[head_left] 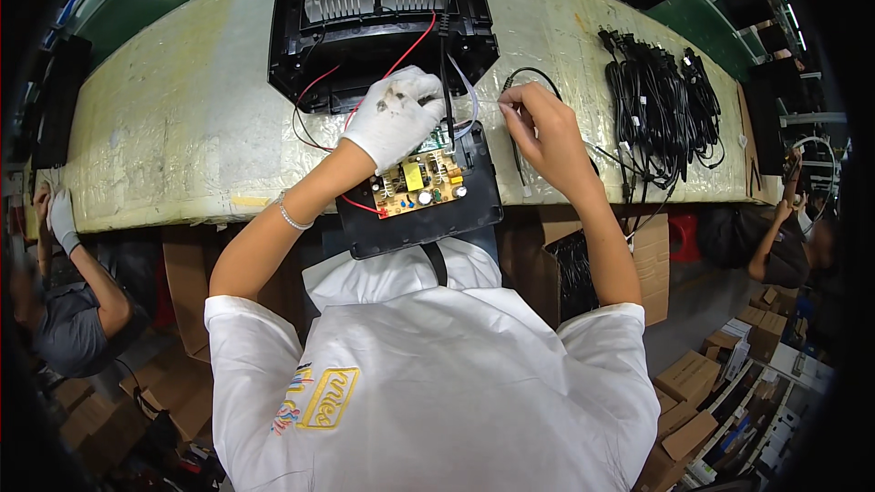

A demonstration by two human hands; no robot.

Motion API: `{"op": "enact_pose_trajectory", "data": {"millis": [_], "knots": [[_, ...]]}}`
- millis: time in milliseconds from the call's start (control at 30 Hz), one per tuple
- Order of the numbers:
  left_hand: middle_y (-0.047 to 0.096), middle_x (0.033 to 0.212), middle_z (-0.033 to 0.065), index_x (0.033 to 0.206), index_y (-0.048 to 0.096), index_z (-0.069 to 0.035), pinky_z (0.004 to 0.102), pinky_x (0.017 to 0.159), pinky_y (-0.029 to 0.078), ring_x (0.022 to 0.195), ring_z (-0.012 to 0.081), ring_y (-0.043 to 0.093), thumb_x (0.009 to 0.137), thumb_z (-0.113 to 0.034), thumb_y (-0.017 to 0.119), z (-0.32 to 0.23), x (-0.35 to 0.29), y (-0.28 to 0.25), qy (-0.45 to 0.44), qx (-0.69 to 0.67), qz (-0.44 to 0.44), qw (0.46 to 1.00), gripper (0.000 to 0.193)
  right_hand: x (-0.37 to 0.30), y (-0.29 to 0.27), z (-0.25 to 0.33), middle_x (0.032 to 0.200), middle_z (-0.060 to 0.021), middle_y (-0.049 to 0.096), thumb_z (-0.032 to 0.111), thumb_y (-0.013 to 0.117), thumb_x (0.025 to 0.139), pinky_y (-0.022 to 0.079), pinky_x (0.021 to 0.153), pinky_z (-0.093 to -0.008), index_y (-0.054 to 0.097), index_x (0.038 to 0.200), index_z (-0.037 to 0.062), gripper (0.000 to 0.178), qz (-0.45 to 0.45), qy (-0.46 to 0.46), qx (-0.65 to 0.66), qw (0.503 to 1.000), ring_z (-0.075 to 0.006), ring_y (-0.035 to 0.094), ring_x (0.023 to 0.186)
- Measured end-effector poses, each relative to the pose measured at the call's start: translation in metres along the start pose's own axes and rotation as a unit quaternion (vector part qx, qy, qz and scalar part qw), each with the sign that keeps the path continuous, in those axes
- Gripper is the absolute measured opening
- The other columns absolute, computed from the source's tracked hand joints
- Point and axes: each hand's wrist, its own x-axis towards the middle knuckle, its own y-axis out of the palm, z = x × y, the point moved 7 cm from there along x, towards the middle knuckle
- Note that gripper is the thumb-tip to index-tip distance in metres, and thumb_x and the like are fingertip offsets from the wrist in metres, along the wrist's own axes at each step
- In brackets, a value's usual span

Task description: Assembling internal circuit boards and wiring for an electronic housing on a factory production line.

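A white, stained glove covers my left hand (396,118), closed with its fingers curled down by the upper edge of a circuit board (421,184). What those fingers hold, if anything, is hidden. The board, with a yellow transformer, lies on a black panel (410,235) that overhangs the table's near edge. Bare, my right hand (545,132) is raised to the right of the board, thumb and forefinger pinched; I cannot make out anything between them. A black cable (529,71) loops behind it. Beyond my left hand lies an open black housing (383,46) with silver heat sinks; red wires (412,47) run from it.
Bundled black power cords (652,100) lie on the table (182,109) at the right. Under the near edge is a cardboard box (649,264) with dark cables inside. Other people work at the far left (77,301) and far right (784,246).
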Motion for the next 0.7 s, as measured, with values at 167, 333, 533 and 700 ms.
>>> {"op": "enact_pose_trajectory", "data": {"millis": [167, 333, 533, 700], "knots": [[0.062, 0.088, 0.0108, 0.087, 0.064, -0.001, 0.0353, 0.081, 0.051, 0.087, 0.0282, 0.063, 0.087, -0.016, 0.06, 0.004, -0.004, 0.002, 0.044, -0.007, -0.001, 0.999, 0.015, 0.002, 0.0, 0.003, 0.083, -0.0106, 0.061, -0.001, 0.065, 0.087, 0.047, 0.059, -0.0302, 0.062, 0.095, -0.0023, 0.009, -0.012, -0.021, -0.026, 0.999, -0.0198, 0.059, 0.066], [0.058, 0.089, 0.0124, 0.088, 0.061, -0.001, 0.0372, 0.082, 0.049, 0.091, 0.0291, 0.059, 0.09, -0.014, 0.057, 0.013, -0.001, 0.011, -0.051, -0.074, 0.032, 0.995, 0.014, 0.001, 0.001, 0.006, 0.085, -0.0123, 0.064, -0.001, 0.068, 0.083, 0.051, 0.067, -0.0361, 0.065, 0.093, -0.0014, 0.01, -0.028, -0.103, -0.14, 0.984, -0.0298, 0.064, 0.078], [0.051, 0.081, 0.0078, 0.079, 0.055, -0.005, 0.0341, 0.078, 0.049, 0.085, 0.0241, 0.057, 0.081, -0.011, 0.057, -0.006, -0.004, 0.013, 0.183, 0.199, 0.005, 0.963, 0.007, 0.003, -0.001, 0.013, 0.081, -0.012, 0.062, 0.0, 0.069, 0.083, 0.05, 0.065, -0.038, 0.063, 0.088, -0.0006, 0.009, 0.01, -0.128, -0.149, 0.981, -0.0304, 0.061, 0.074], [0.058, 0.096, 0.0108, 0.095, 0.06, -0.002, 0.0354, 0.078, 0.053, 0.092, 0.027, 0.061, 0.083, -0.007, 0.057, 0.0, -0.005, 0.014, 0.172, 0.179, 0.035, 0.968, 0.014, 0.009, 0.004, 0.014, 0.08, -0.0119, 0.061, 0.002, 0.07, 0.082, 0.05, 0.064, -0.0384, 0.061, 0.087, -0.0006, 0.01, 0.051, -0.151, -0.153, 0.975, -0.0301, 0.06, 0.073]]}}
